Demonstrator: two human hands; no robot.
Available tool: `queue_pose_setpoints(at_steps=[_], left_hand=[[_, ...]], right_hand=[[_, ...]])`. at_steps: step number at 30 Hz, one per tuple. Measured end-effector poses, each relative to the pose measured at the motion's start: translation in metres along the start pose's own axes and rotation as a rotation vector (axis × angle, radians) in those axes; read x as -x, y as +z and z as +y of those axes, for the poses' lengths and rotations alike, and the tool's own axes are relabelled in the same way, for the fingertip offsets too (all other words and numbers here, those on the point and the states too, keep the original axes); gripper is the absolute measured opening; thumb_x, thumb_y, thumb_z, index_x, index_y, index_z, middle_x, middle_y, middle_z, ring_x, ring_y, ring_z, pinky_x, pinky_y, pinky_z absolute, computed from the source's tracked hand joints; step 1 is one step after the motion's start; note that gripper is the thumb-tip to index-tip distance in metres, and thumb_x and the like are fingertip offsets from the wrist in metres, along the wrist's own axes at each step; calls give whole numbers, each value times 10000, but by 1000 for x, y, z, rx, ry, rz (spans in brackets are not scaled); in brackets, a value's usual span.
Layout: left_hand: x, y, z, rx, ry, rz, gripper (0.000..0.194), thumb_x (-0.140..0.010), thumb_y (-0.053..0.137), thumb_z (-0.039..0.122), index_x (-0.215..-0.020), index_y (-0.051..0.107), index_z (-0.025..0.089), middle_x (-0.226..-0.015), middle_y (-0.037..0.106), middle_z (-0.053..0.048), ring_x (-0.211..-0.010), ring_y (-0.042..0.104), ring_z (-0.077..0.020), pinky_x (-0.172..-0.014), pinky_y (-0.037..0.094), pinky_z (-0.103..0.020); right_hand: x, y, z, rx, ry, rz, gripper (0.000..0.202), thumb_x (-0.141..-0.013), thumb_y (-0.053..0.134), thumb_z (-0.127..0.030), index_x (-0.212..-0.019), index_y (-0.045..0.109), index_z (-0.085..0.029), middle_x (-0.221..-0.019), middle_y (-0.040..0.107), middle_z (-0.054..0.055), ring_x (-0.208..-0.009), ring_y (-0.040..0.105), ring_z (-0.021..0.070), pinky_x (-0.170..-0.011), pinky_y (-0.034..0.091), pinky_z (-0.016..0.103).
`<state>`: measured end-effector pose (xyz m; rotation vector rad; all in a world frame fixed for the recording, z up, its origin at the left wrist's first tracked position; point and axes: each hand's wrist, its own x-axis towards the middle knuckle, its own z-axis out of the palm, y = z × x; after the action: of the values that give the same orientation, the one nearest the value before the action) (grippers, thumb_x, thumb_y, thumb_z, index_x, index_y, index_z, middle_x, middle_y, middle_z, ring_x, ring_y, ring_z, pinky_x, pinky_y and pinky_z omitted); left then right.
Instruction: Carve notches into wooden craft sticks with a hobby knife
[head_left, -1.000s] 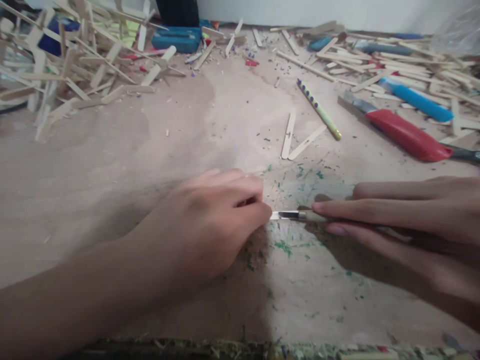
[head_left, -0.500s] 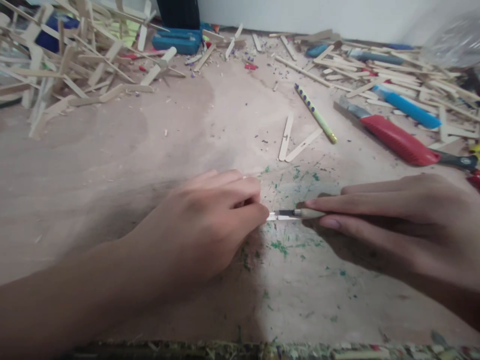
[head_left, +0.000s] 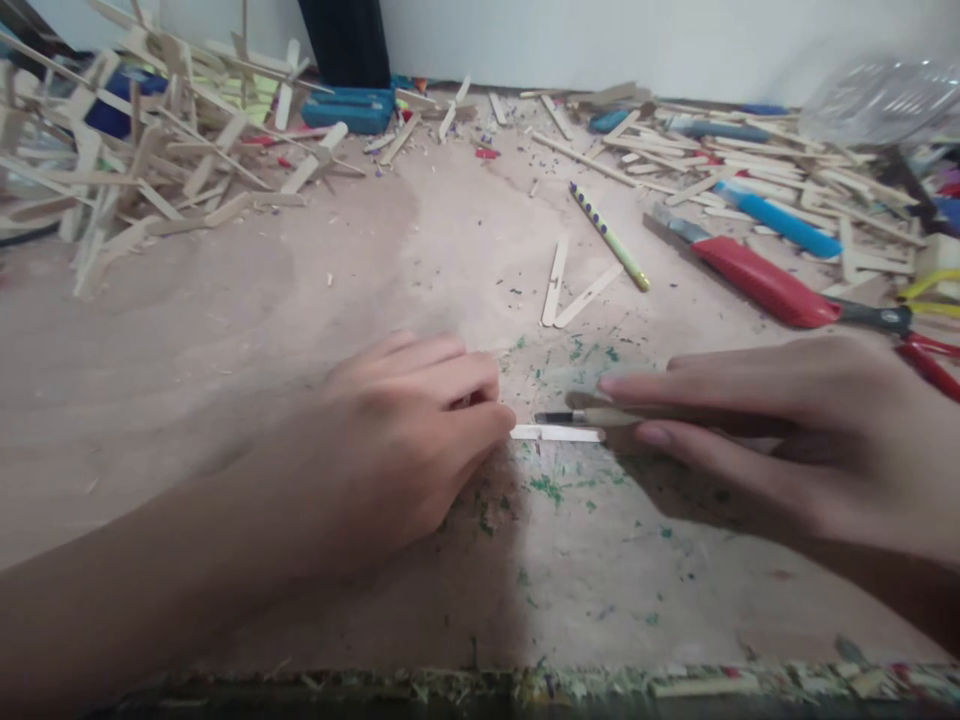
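Scratched table (head_left: pixel 225 330) underneath; my left hand (head_left: pixel 405 440) pins a wooden stick (head_left: pixel 559 433); my right hand (head_left: pixel 787 430) grips a craft knife (head_left: pixel 577 416) just beside it.

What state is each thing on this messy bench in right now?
Left hand: pressed flat, pinning a stick's end.
Right hand: gripping the craft knife.
Craft knife: blade out, lying along the stick.
Stick: flat on the board.
Red cutter: lying unused.
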<state>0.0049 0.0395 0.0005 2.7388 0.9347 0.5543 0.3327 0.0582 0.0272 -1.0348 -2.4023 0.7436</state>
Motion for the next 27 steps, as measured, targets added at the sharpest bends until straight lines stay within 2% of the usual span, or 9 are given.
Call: queue_pose_setpoints(at_steps=[4, 6, 8, 10, 12, 14, 17, 22, 27], left_hand=[[0, 2, 1, -25, 2, 11, 329, -1229, 579, 165, -1014, 822, 217, -1028, 800, -28, -920, 665, -241, -865, 465, -430], [1, 3, 1, -31, 4, 19, 319, -1243, 580, 206, -1031, 818, 226, -1040, 803, -27, -935, 661, -244, -873, 458, -432], [3, 4, 1, -36, 15, 24, 289, -1233, 597, 199, -1050, 819, 219, -1052, 802, -33, -947, 663, -247, -882, 464, -439], [4, 5, 0, -33, 34, 17, 273, -1212, 602, 153, -1056, 820, 205, -1057, 800, -42, -953, 666, -248, -880, 474, -441], [5, 5, 0, -33, 63, 14, 282, -1199, 588, 116, -1052, 817, 194, -1056, 796, -55, -958, 665, -253, -889, 495, -442], [4, 4, -1, -40, 87, 3, 294, -1195, 580, 109, -1036, 815, 186, -1038, 789, -67, -948, 661, -266, -885, 515, -449], [2, 1, 0, -34, 97, 1, 301, -1184, 573, 90, -1031, 824, 157, -1021, 784, -86, -929, 675, -282, -845, 531, -460], [-1, -1, -1, -34, 52, -7, 334, -1204, 527, 104, -1062, 827, 141, -1050, 793, -100, -949, 717, -273, -847, 551, -445], [0, 5, -9, -52, 62, 70, 361, -1225, 507, 160, -1017, 802, 172, -1019, 784, -64, -931, 709, -246, -856, 552, -417]], right_hand=[[0, -1, -2, -63, 289, 247, 260, -1031, 900, -558, -1078, 860, -305, -875, 842, 4, -674, 744, 154, -483, 506, 255], [-4, -4, -2, -91, 346, 313, 267, -966, 955, -548, -970, 872, -294, -868, 821, 9, -737, 749, 168, -555, 529, 276], [-6, -7, -2, -131, 355, 367, 213, -934, 998, -503, -983, 925, -308, -963, 851, 17, -844, 778, 189, -660, 572, 315], [-4, -10, -3, -206, 365, 439, 204, -933, 1023, -481, -1045, 955, -324, -1046, 868, 29, -819, 753, 178, -636, 534, 339], [1, -12, -5, -204, 403, 495, 273, -948, 1019, -563, -1093, 966, -338, -965, 838, 34, -704, 662, 147, -569, 453, 346], [4, -11, -7, -134, 449, 538, 338, -954, 1002, -645, -1133, 967, -360, -891, 804, 24, -709, 653, 156, -619, 507, 378], [1, -8, -10, -142, 379, 452, 353, -917, 1018, -687, -999, 943, -351, -918, 832, 22, -783, 739, 188, -720, 631, 404], [-8, -2, -8, -21, 276, 229, 470, -1004, 892, -746, -881, 886, -292, -729, 805, 4, -553, 718, 153, -413, 466, 255], [-11, 7, -7, -73, 263, 307, 377, -1043, 874, -622, -912, 892, -270, -721, 795, 6, -543, 679, 136, -465, 509, 248]])
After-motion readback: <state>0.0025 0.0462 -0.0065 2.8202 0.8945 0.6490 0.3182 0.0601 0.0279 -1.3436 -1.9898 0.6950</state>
